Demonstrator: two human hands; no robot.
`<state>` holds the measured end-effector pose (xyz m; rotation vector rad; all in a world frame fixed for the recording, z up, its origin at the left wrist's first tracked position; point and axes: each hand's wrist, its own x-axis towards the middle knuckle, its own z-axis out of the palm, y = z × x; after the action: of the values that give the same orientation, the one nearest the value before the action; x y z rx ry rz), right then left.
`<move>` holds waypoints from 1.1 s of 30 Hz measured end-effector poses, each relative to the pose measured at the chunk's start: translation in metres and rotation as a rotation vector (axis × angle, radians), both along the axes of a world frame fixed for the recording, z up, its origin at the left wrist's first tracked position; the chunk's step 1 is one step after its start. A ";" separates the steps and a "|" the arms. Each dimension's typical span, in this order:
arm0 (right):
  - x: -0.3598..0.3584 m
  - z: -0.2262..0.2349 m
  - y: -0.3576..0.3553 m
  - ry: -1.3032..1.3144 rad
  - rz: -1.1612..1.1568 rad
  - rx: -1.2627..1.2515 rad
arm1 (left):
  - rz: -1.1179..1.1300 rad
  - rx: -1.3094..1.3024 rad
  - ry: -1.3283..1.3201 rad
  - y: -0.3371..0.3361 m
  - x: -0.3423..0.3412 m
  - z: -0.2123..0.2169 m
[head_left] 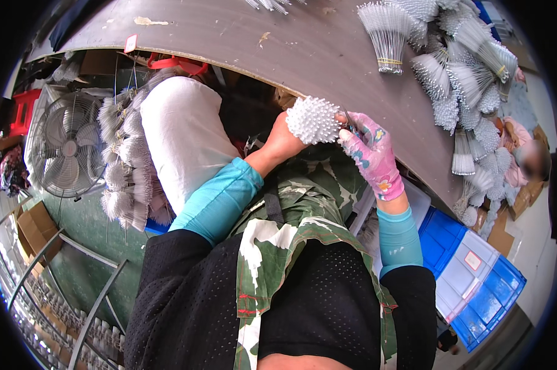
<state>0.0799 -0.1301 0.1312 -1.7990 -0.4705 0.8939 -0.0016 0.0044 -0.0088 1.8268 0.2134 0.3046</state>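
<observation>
My bare left hand [281, 137] is closed round a bundle of white bead-tipped stems [314, 120]. The bumpy white heads face up in a rounded dome, while the stalks below are hidden by the hand. Close by on the right, my right hand [372, 148] wears a pink glove with a flower pattern. Its fingers are closed on a small dark metal tool [351, 123], too covered to tell whether it is scissors or pliers. The tool's narrow end is right beside the bundle. Both hands are over my lap, at the table's near edge.
Bundles of similar stems [386, 34] are heaped on the brown table [278, 49] at the right. More bundles [130, 154] stand at the left by a floor fan [69, 145]. Blue and white crates [469, 265] sit right. Another person [517, 151] is at the far right.
</observation>
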 end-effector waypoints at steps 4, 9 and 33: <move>-0.010 -0.004 0.001 -0.027 -0.016 0.045 | 0.025 -0.098 0.010 -0.002 0.001 0.003; -0.020 -0.004 0.002 0.037 -0.040 0.073 | 0.010 -0.208 0.071 -0.003 0.001 -0.009; -0.012 -0.008 0.003 -0.017 -0.135 0.139 | 0.164 -0.101 -0.145 0.000 -0.004 0.021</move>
<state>0.0680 -0.1275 0.1228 -1.6913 -0.4074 0.7355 -0.0060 0.0043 0.0124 1.6828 0.2727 0.5305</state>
